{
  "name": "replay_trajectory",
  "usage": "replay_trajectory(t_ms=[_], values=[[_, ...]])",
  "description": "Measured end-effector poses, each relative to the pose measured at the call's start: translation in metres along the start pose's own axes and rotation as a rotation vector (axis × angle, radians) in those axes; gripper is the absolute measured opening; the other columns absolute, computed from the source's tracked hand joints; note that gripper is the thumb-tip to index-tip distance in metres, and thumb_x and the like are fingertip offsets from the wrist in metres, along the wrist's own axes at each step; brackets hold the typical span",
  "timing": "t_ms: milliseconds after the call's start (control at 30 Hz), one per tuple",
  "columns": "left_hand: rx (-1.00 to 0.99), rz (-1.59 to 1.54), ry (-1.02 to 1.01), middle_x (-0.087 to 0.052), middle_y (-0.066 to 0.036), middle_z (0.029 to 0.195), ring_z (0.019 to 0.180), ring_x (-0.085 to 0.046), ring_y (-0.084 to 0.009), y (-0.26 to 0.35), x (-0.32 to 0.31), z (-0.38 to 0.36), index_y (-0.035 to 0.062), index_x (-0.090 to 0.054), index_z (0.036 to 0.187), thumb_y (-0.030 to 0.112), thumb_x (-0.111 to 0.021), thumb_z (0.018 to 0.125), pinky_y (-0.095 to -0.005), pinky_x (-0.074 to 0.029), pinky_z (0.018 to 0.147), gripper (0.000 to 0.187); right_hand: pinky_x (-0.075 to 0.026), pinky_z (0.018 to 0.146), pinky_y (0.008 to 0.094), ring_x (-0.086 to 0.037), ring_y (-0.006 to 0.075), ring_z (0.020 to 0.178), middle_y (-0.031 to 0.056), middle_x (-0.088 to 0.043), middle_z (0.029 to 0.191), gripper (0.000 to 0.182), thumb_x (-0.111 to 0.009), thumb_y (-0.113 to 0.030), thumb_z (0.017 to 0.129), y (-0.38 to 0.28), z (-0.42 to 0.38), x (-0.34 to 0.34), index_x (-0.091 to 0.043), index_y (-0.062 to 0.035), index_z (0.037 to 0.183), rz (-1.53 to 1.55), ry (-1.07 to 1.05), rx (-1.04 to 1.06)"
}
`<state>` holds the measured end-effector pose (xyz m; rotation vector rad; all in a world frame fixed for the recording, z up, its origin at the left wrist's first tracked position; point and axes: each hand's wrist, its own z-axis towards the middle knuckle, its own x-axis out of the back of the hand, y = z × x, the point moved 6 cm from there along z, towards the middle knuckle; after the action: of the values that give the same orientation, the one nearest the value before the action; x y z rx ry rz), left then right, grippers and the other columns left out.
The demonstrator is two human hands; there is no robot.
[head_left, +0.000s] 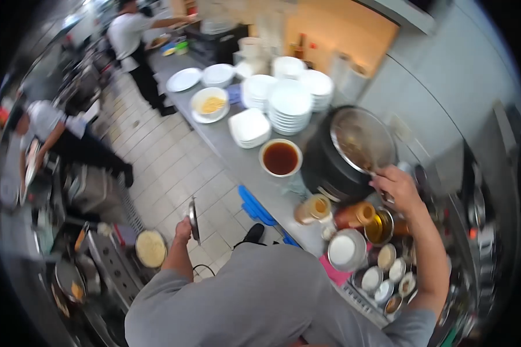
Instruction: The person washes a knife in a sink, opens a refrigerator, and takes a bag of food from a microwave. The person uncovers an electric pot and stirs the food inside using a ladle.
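Note:
My right hand (397,188) is closed around a handle at the rim of a big black pot (324,165). The tool's head is down in the pot's brown, steaming contents (353,144), so I cannot see its shape; it looks like a ladle. Low on the left, my left hand (182,229) grips a metal pot lid (193,221), seen nearly edge-on and held above the floor. A white bowl of dark red-brown sauce (281,158) stands on the counter left of the pot.
Stacked white plates (289,104) and a bowl of yellow food (211,103) stand along the steel counter (214,134). Sauce jars (353,215) and seasoning tubs (372,279) sit near my right arm. Two co-workers (69,130) (134,43) stand across the tiled floor.

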<state>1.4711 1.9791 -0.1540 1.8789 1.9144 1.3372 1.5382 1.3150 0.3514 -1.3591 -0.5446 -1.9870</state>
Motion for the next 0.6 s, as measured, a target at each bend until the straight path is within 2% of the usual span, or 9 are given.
replay_trajectory(t_ms=[67, 133, 167, 200, 233, 267, 467, 533, 600], values=[[0.113, 0.036, 0.084, -0.056, -0.013, 0.065, 0.055, -0.056, -0.0255, -0.030, 0.025, -0.028, 0.0001, -0.061, 0.077, 0.050, -0.039, 0.097, -0.0411, -0.045, 0.051, 0.058, -0.051, 0.066, 0.0359, -0.064, 0.0277, 0.074, 0.0084, -0.067, 0.079, 0.011, -0.074, -0.014, 0.083, 0.032, 0.013, -0.015, -0.068, -0.0049, 0.084, 0.146, 0.140, -0.334], [0.185, 0.125, 0.094, -0.063, -0.018, 0.071, 0.064, -0.063, -0.0317, -0.056, 0.030, -0.031, -0.0032, -0.065, 0.081, 0.048, -0.038, 0.097, -0.0454, -0.050, 0.059, 0.060, -0.050, 0.063, 0.0346, -0.064, 0.0237, 0.069, 0.0072, -0.067, 0.075, 0.012, -0.072, -0.015, 0.085, 0.073, -0.001, -0.041, -0.067, -0.0040, 0.082, 0.201, 0.219, -0.505], [0.128, 0.207, 0.116, -0.065, -0.024, 0.081, 0.079, -0.065, -0.0372, -0.081, 0.038, -0.023, -0.0054, -0.066, 0.088, 0.048, -0.036, 0.097, -0.0472, -0.050, 0.071, 0.062, -0.050, 0.060, 0.0333, -0.063, 0.0197, 0.064, 0.0059, -0.067, 0.071, 0.015, -0.071, -0.016, 0.087, 0.096, -0.011, -0.047, -0.067, -0.0032, 0.081, 0.248, 0.304, -0.711], [0.069, 0.292, 0.136, -0.068, -0.030, 0.092, 0.093, -0.066, -0.0426, -0.105, 0.044, -0.014, -0.0077, -0.068, 0.094, 0.048, -0.035, 0.097, -0.0489, -0.050, 0.083, 0.065, -0.050, 0.060, 0.0333, -0.063, 0.0197, 0.064, 0.0059, -0.067, 0.071, 0.015, -0.071, -0.016, 0.087, 0.104, -0.008, -0.047, -0.067, -0.0032, 0.081, 0.251, 0.300, -0.700], [0.137, 0.253, 0.110, -0.064, -0.034, 0.107, 0.111, -0.060, -0.0461, -0.130, 0.049, -0.009, -0.0091, -0.067, 0.106, 0.050, -0.032, 0.097, -0.0480, -0.042, 0.099, 0.069, -0.049, 0.057, 0.0321, -0.062, 0.0165, 0.062, 0.0048, -0.066, 0.071, 0.016, -0.069, -0.017, 0.088, 0.120, -0.012, -0.053, -0.067, -0.0023, 0.082, 0.413, 0.289, -0.912], [0.144, 0.245, 0.116, -0.064, -0.034, 0.107, 0.111, -0.060, -0.0461, -0.147, 0.056, -0.010, -0.0091, -0.067, 0.106, 0.050, -0.032, 0.097, -0.0480, -0.042, 0.099, 0.069, -0.049, 0.054, 0.0308, -0.061, 0.0133, 0.059, 0.0037, -0.065, 0.070, 0.018, -0.068, -0.018, 0.089, 0.130, -0.018, -0.063, -0.067, -0.0014, 0.082, 0.578, 0.271, -1.124], [0.317, 0.081, 0.187, -0.067, -0.029, 0.104, 0.099, -0.066, -0.0399, -0.180, 0.074, -0.033, -0.0101, -0.065, 0.107, 0.049, -0.038, 0.096, -0.0478, -0.048, 0.087, 0.066, -0.052, 0.054, 0.0297, -0.064, 0.0152, 0.061, 0.0074, -0.066, 0.082, 0.019, -0.068, -0.019, 0.088, 0.116, 0.004, 0.020, -0.066, -0.0011, 0.094, 0.630, 0.372, -1.098], [0.207, 0.147, 0.203, -0.068, -0.023, 0.097, 0.089, -0.067, -0.0343, -0.173, 0.070, -0.034, -0.0094, -0.066, 0.105, 0.049, -0.039, 0.096, -0.0461, -0.050, 0.078, 0.065, -0.053, 0.057, 0.0297, -0.065, 0.0157, 0.064, 0.0080, -0.067, 0.083, 0.021, -0.068, -0.019, 0.089, 0.106, 0.010, 0.048, -0.067, 0.0005, 0.096, 0.575, 0.435, -1.071], [0.279, -0.093, 0.201, -0.050, -0.004, 0.065, 0.053, -0.047, -0.0195, -0.185, 0.062, -0.012, 0.0056, -0.064, 0.090, 0.054, -0.042, 0.096, -0.0398, -0.036, 0.045, 0.053, -0.053, 0.060, 0.0292, -0.065, 0.0157, 0.066, 0.0077, -0.068, 0.087, 0.021, -0.068, -0.017, 0.090, 0.088, 0.020, 0.071, -0.069, 0.0018, 0.100, 0.511, 0.463, -0.970]])
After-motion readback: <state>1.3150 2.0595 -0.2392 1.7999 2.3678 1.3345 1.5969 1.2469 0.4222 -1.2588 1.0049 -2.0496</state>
